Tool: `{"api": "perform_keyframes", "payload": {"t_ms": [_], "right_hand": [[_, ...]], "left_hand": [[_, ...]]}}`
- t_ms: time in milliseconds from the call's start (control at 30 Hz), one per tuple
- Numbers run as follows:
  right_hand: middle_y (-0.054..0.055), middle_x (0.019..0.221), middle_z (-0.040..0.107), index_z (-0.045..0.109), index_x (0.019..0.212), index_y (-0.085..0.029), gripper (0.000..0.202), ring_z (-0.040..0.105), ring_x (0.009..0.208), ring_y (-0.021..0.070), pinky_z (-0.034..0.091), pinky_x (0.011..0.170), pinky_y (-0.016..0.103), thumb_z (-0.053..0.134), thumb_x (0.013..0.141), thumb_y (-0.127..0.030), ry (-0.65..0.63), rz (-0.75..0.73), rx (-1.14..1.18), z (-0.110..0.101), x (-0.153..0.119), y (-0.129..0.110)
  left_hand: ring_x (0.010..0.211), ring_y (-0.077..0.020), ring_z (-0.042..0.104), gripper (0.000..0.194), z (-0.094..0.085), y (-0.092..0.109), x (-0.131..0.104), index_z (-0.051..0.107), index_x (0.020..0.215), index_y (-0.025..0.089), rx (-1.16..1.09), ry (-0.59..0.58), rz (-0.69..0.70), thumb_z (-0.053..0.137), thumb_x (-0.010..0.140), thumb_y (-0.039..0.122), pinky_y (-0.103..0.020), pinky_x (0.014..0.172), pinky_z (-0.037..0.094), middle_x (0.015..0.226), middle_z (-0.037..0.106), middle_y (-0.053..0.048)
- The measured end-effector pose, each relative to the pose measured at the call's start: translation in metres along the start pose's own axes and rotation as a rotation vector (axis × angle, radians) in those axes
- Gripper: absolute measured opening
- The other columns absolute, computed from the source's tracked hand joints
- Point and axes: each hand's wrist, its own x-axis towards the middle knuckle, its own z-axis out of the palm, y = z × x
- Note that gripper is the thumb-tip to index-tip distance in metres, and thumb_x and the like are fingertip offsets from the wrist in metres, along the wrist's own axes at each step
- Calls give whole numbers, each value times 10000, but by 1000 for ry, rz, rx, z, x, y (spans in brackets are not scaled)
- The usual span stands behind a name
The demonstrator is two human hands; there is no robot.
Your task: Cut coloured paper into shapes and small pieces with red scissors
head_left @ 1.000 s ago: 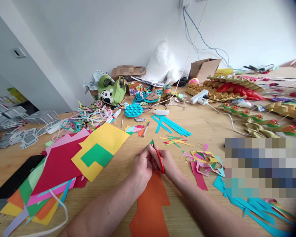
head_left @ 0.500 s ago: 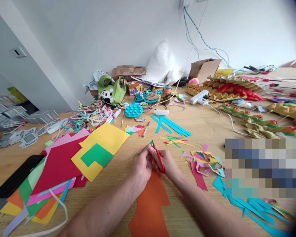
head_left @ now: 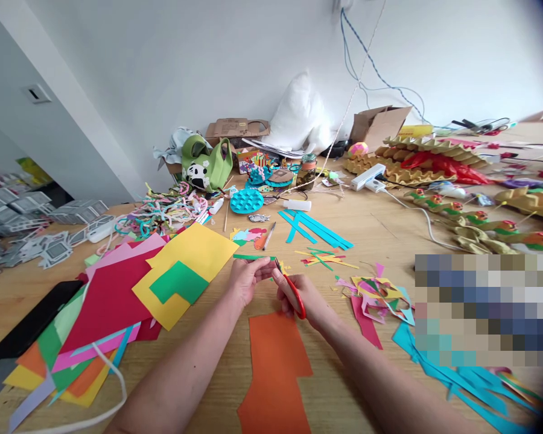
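My left hand (head_left: pixel 248 279) pinches a narrow green paper strip (head_left: pixel 248 257), which reaches out to the left past the fingers. Red-handled scissors (head_left: pixel 297 298) are in my right hand (head_left: pixel 304 301), their dark blades close to the strip's right end. Whether the blades touch the strip is too small to tell. Below both hands an orange paper sheet (head_left: pixel 278 367) lies on the wooden table (head_left: pixel 208 374). Small yellow scraps (head_left: pixel 286 266) show just beyond the scissor tips. Thin coloured strips (head_left: pixel 328 259) lie a little farther back.
Coloured sheets (head_left: pixel 113 295) are stacked at the left. Blue strips (head_left: pixel 317 229), a pen (head_left: pixel 268 236) and a blue tray (head_left: pixel 247 202) lie ahead. Paper scraps (head_left: pixel 380 295) sit at the right. A green panda bag (head_left: pixel 206 166) stands at the back, and a white cable (head_left: pixel 429 226) crosses the right.
My left hand has moved left, away from my right hand, and the green strip now shows lengthwise. More of the orange sheet's top edge is visible. The view has shifted slightly.
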Motion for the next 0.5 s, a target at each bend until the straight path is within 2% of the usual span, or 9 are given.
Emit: {"api": "perform_keyframes", "payload": {"t_ms": [200,500], "right_hand": [[-7,373,494,459,508,-174,586,441,323,86,307,355,193,453,808,-678,-17,-23,-49,-1,-2,-1],[-11,365,483,445,494,-183,578,434,318,88,313,356,200,468,800,-673,-17,-34,-51,-1,-2,-2]], "left_hand": [[641,-217,673,223,-1,5,-2,710,679,100,79,-61,-34,803,529,236,-331,654,522,706,719,-127],[622,-210,659,190,0,9,-4,710,642,106,99,-67,-11,796,531,234,-327,647,514,670,710,-116]]}}
